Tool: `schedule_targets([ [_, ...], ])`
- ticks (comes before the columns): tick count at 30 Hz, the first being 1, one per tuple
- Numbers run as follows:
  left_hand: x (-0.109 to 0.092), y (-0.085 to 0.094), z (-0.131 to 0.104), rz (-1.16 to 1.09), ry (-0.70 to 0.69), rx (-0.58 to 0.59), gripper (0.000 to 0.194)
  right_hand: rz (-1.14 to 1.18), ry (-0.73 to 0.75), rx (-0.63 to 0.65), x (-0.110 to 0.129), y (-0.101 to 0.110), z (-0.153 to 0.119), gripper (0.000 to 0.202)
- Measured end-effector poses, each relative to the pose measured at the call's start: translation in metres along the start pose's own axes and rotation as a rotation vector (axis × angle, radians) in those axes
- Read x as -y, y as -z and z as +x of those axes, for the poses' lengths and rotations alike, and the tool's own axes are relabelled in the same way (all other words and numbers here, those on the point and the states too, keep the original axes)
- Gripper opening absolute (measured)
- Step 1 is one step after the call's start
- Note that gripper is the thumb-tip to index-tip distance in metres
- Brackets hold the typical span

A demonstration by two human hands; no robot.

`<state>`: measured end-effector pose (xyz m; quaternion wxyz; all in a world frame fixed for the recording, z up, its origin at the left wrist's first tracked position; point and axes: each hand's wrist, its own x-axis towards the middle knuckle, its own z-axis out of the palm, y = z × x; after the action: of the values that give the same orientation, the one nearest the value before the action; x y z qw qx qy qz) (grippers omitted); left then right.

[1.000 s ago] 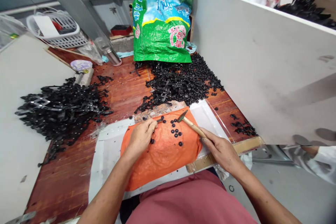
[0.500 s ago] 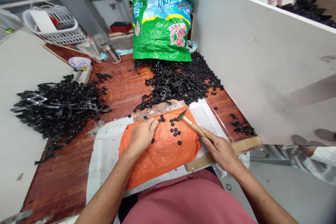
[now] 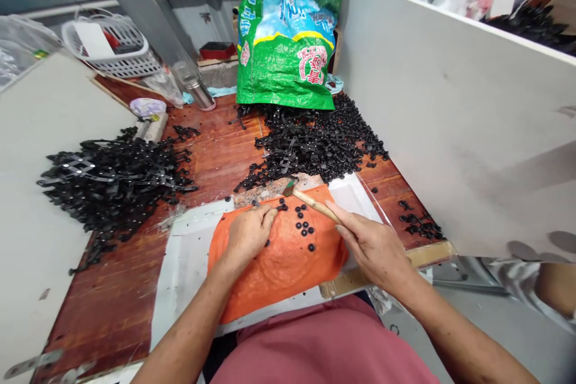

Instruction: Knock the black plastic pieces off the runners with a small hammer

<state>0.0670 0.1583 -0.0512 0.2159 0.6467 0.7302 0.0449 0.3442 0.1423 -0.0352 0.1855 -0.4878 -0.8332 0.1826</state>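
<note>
My right hand (image 3: 375,246) is wrapped round the wooden handle of a small hammer (image 3: 317,205). The dark hammer head is above the far edge of an orange cloth pad (image 3: 252,294), close to a stone slab (image 3: 252,195). On the left side of the pad, my left hand (image 3: 252,231) is closed, thumb and finger pinching a small black part (image 3: 282,206) that sticks out past the fingertips. Several black round buttons (image 3: 305,227) with pale centres lie loose on the pad between the hands.
A heap of black linked strips (image 3: 117,180) lies at left. Behind the pad spreads a pile of small black parts (image 3: 310,144), under a green and blue sack (image 3: 288,66). Grey boards (image 3: 450,114) wall both sides. A steel flask (image 3: 198,91) and white basket (image 3: 112,51) stand back left.
My right hand has swung the hammer head leftward and away from me, from above the buttons to the stone slab's edge. My left hand stays at the pad's left side. The view has shifted slightly.
</note>
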Motion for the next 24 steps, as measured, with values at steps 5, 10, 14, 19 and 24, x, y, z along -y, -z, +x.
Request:
schedule_targets([
  [5,0.000,0.001,0.000,0.031,0.003,0.002,0.036,-0.117,0.046,0.056,0.001,-0.009,0.000,0.050],
  [10,0.000,0.002,-0.001,0.047,0.005,0.001,0.037,-0.087,0.046,-0.013,0.003,-0.011,-0.003,0.050],
  [14,-0.001,0.002,-0.002,0.096,0.004,0.001,0.037,-0.177,0.054,0.087,0.004,-0.012,-0.002,0.051],
  [19,0.001,0.001,0.000,0.100,0.007,-0.013,0.038,-0.139,0.012,0.090,0.006,-0.016,-0.003,0.054],
  [24,0.003,-0.007,-0.008,-0.034,-0.093,-0.016,0.035,0.216,-0.051,0.065,0.001,-0.016,-0.002,0.050],
])
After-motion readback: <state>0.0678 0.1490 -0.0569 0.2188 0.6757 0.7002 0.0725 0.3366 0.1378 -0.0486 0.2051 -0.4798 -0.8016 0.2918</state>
